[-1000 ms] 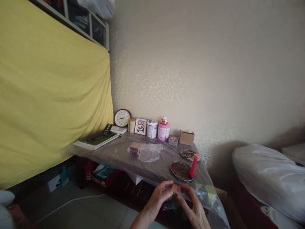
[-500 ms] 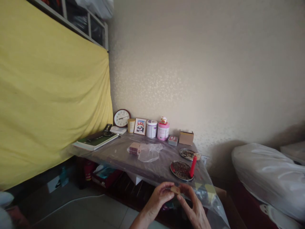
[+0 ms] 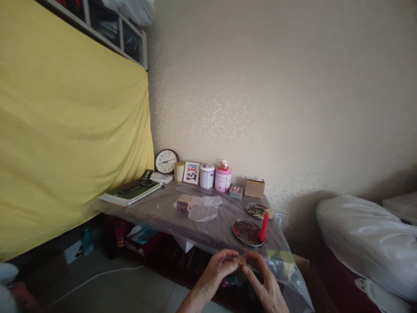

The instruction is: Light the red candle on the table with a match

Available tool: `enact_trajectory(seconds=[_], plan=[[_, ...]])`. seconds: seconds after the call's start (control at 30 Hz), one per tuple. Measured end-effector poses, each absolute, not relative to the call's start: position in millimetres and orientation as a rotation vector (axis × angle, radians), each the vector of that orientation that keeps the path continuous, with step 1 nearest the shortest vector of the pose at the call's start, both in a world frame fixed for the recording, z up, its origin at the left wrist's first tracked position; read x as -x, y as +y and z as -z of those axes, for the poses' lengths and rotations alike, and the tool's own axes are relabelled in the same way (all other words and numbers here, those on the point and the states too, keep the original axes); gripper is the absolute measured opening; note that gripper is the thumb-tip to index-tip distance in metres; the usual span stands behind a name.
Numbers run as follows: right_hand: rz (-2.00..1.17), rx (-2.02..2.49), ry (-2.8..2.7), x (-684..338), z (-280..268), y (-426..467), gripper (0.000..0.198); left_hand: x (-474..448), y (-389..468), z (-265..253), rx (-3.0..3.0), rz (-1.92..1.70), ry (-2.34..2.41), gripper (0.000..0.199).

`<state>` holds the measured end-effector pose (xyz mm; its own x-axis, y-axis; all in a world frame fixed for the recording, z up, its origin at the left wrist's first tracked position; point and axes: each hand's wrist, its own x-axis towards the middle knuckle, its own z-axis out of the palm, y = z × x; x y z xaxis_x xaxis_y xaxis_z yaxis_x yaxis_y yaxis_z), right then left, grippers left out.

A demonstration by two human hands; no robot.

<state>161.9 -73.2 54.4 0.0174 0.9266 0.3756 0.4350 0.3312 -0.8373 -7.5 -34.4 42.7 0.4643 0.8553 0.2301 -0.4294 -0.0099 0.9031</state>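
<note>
Both hands were close together, sharing one small box. The left hand (image 3: 217, 268) pinched its left end between thumb and bent fingers; the right hand (image 3: 263, 282) was curled a little wider, its thumb and forefinger set about the right end. The small box (image 3: 240, 260) sat up between the fingertips, by the near edge of the worktop (image 3: 156, 211). Whether it was open or shut could not be told.

Just beyond the hands lay a metal plate (image 3: 240, 241) of dark bits, with a red candle (image 3: 264, 227) upright at its right side; past that was a second plate (image 3: 246, 210) with thin sticks on it. Ahead and to the left of the hands were a stack of boxes (image 3: 184, 203) and a clear bag (image 3: 205, 208).

The step in hand seemed to be handling the box with both hands. The next move, I judged, called for a light, steady pinch, as thin card could crush.
</note>
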Motion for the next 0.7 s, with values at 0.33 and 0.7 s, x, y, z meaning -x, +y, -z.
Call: enact_trajectory(seconds=[0.33, 0.7], plan=[[-0.755, 1.156, -1.456, -165.9, -49.5, -66.9, 0.036, 3.4, -30.4, -36.9, -1.096, -1.093, 0.455, 0.032], [-1.007, 0.858, -0.834, -175.3, -47.9, -58.5, 0.027, 5.2, -27.2, -34.0, -0.900, -1.115, 0.404, 0.028]])
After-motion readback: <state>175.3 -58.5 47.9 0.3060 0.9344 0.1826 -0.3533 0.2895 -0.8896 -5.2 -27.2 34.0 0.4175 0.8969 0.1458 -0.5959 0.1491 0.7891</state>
